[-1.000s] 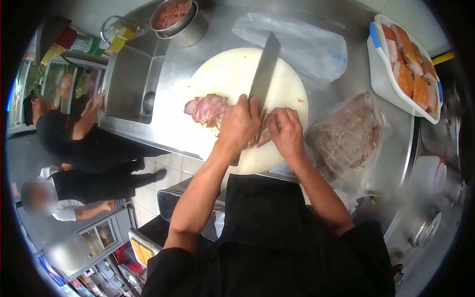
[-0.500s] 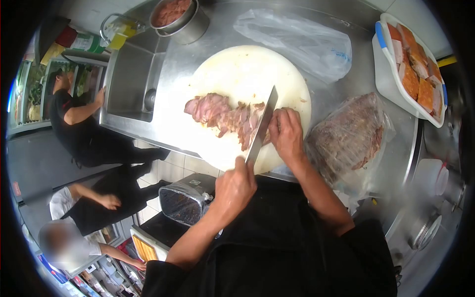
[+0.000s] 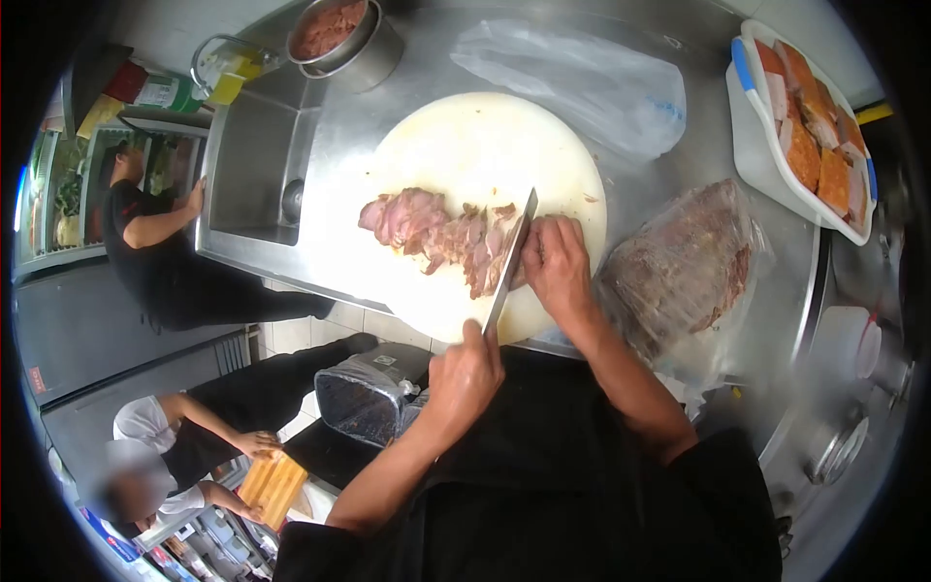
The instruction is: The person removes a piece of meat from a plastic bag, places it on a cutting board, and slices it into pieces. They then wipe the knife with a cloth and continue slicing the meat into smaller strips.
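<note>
A long-bladed knife (image 3: 512, 257) is held by its handle in my left hand (image 3: 466, 378), fingers wrapped round it. The blade lies along the right end of a row of sliced meat (image 3: 412, 225) on a round white cutting board (image 3: 485, 131). Just right of the blade, my right hand (image 3: 556, 262) is closed, its bent fingers pressing on the uncut end of the meat, which is mostly hidden under them. To the right of the board lies a large piece of meat in clear plastic wrap (image 3: 684, 267).
An empty plastic bag (image 3: 582, 82) lies behind the board. A white tub (image 3: 752, 145) of crisp-skinned pork stands at the back right. Metal pots (image 3: 364, 63) and a sink (image 3: 257, 165) are at left. Two people (image 3: 145, 218) stand left; one holds a wooden board (image 3: 274, 488).
The knife has dropped slightly lower at the meat, its tip nearer the board. At lower left, the person in the white sleeve has picked up the wooden board with both hands.
</note>
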Motion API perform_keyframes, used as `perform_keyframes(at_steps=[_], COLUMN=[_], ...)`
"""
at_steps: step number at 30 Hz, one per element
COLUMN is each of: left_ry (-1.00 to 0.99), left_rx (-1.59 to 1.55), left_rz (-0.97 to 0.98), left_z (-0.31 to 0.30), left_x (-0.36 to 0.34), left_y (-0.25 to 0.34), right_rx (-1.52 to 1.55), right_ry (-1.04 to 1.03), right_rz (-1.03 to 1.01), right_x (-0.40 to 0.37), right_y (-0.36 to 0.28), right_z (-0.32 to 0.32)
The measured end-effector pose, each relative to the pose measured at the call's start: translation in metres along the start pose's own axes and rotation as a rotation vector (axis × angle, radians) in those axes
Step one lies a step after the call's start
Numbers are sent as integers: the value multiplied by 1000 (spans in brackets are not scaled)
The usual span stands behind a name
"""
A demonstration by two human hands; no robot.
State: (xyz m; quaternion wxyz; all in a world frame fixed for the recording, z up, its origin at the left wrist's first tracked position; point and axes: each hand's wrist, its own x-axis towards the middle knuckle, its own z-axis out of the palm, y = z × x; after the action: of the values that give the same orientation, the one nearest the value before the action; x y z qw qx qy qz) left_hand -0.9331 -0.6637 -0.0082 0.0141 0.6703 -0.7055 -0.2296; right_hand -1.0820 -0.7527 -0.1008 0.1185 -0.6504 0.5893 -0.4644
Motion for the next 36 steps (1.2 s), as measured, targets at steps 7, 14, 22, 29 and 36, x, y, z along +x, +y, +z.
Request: perform_keyframes(at_steps=[7,14,22,29,36], left_ry=[345,217,95,-19,152], left_rx=[-159,-252,-202,-88,-140], left_rz=[170,133,9,-27,83], left_z=[4,-27,-26,-25,9], left_x=[127,110,34,-7,59], left_y=[35,32,28,16,29], right_rx=[-16,-9,6,-201,-206], right_ry=[-64,8,11,-18,-21], right_rz=[11,-13,46,23,31], right_x=[-4,-8,-10,-6,-7], right_y=[-1,0,-2,-4,-2], right_z=[-2,-6,-2,-6,-1])
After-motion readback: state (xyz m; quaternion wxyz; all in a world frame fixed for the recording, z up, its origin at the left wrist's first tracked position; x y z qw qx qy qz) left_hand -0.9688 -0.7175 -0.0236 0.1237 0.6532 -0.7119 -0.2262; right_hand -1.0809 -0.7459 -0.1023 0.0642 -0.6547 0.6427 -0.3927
